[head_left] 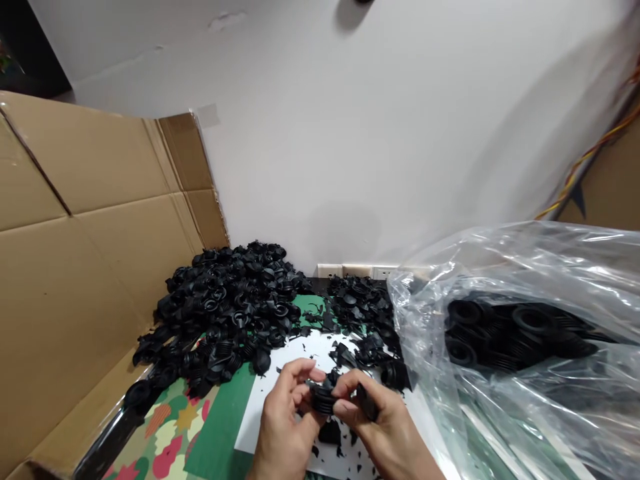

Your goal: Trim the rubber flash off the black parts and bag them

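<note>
A ribbed black rubber part (323, 400) is held over the white sheet (255, 413) at the lower middle. My left hand (287, 417) has its fingers wrapped round the part's left side. On the other side, my right hand (375, 417) pinches the part's edge between thumb and forefinger. A dark object (367, 402) rests against the curled fingers of my right hand; what it is I cannot make out. Small black scraps lie scattered on the sheet below and around both hands.
A large heap of black rubber parts (235, 307) stands at the left beside a cardboard panel (100, 267). Black scraps (357, 303) are piled at the back. On the right, a clear plastic bag (540, 400) holds more ribbed parts (530, 327). A wall (350, 147) rises behind.
</note>
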Available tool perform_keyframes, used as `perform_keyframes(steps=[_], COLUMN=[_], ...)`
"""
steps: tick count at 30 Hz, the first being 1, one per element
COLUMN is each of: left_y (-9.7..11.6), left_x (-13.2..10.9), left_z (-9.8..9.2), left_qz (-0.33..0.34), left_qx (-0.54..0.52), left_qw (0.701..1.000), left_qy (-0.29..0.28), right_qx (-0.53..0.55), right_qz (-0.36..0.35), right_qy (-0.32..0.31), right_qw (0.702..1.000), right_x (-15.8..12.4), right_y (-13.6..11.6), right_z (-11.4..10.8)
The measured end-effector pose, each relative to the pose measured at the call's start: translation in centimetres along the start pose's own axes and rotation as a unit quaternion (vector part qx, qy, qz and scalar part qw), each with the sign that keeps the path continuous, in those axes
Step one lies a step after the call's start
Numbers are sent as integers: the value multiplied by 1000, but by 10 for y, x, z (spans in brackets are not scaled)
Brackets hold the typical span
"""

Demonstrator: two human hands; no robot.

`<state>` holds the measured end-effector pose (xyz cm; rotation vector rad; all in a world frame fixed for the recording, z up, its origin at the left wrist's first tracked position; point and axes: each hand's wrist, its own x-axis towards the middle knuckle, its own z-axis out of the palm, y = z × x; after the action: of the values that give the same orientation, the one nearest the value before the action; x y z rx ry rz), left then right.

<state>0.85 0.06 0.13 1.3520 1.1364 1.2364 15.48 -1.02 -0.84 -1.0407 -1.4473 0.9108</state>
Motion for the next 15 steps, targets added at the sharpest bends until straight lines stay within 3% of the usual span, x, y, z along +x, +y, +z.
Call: perform_keyframes(steps=[3,6,11,15], left_y=[-1,-4,-9,-10], left_x=[0,-2,-4,-4], left_z=[4,5,5,6], left_qz=[-122,-146,-152,-165], left_qx=[-173,-283,-274,-243], left_qw=[977,945,947,949], left_qy=[-20,-77,-68,-114], right_qx=[-40,-60,-74,-83], right_qz=[-121,-167,-133,-143], right_qy=[47,56,25,24], right_qw=[991,983,988,986], right_x=[-6,-10,-7,0], right_y=[11,18,12,6], right_z=[6,10,2,-8])
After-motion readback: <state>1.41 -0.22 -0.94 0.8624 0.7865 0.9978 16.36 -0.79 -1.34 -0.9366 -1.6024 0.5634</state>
